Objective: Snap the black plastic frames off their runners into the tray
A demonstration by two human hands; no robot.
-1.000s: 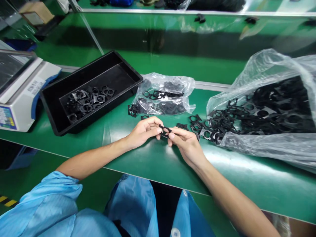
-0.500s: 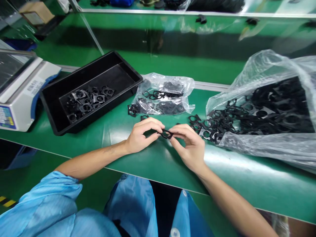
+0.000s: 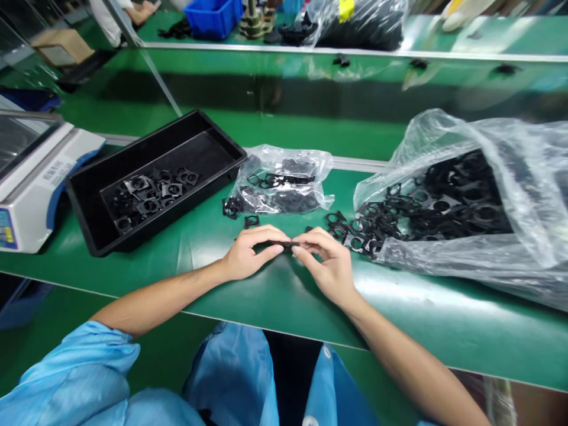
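Note:
Between my hands is a flat black plastic plate [image 3: 287,244], seen almost edge-on. My left hand [image 3: 252,253] pinches its left end between thumb and fingers. At its right end, my right hand [image 3: 327,260] grips it the same way. Just beyond my hands, a few similar black plates with round holes lie loose on the green table, one of them a single plate [image 3: 251,221]. To the right, a pile of such plates [image 3: 444,207] spills from a large clear plastic bag [image 3: 448,269].
At the left a black tray [image 3: 217,177] holds several of the plates. Beside it stands a white-and-blue scale [image 3: 42,177]. Behind my hands lies a smaller clear bag [image 3: 319,163] with black parts. A blue bin [image 3: 208,21] and another person's arm [image 3: 139,12] are at the back.
The plate has been tilted from showing its hole to nearly edge-on, still between both hands. The camera view has shifted slightly, with more of the back bench showing.

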